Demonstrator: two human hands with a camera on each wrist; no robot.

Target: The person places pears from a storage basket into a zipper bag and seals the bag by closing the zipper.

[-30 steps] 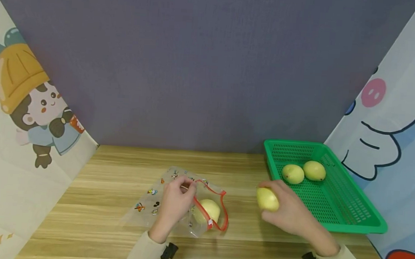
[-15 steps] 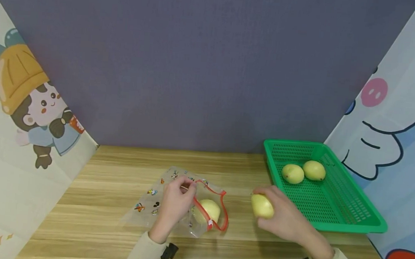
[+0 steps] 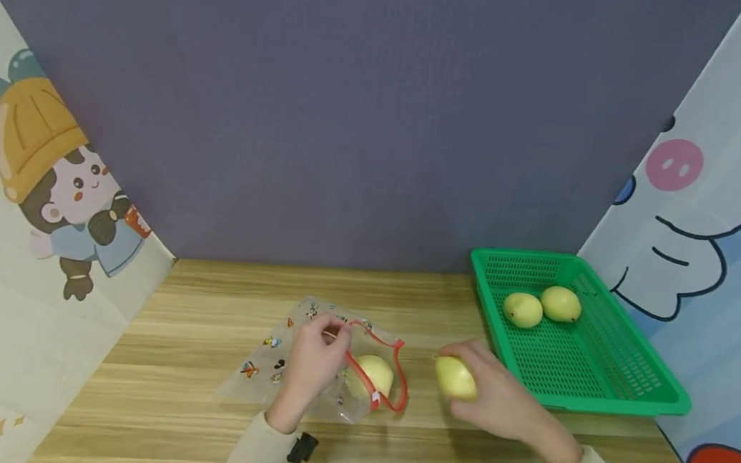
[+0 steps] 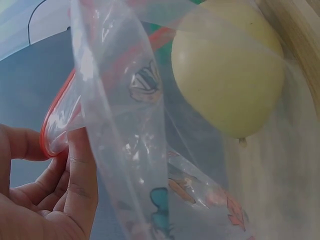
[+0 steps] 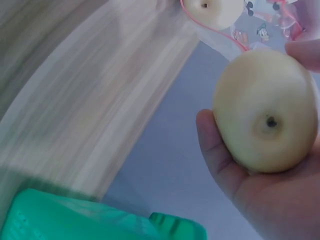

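Left hand [image 3: 315,362] pinches the bag [image 3: 270,368] by its rim [image 3: 362,376], short of the table [image 3: 210,313]'s back edge, I guess so it gapes; right hand [image 3: 494,399] grips a pear [image 3: 454,379].

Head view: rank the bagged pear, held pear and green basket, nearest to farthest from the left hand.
1. Bagged pear: just right of the left hand, inside the clear bag.
2. Held pear: farther right, in the right hand.
3. Green basket: far right.
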